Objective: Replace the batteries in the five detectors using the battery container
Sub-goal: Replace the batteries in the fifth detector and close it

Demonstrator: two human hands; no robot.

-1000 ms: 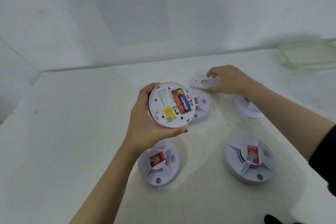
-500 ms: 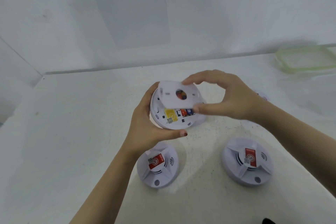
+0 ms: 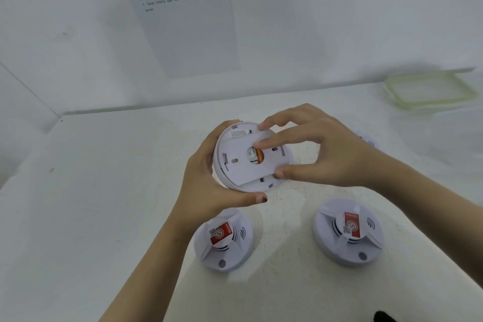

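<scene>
Battery cover (image 3: pixel 243 168) now flush on detector (image 3: pixel 236 130), under right fingers (image 3: pixel 285 140).

The detectors (image 3: pixel 349 232) are smooth, matt white plastic. The desk (image 3: pixel 104 191) looks matt white and faintly speckled. The container (image 3: pixel 431 89) is clear plastic; the sheet (image 3: pixel 188 21) is paper.
</scene>
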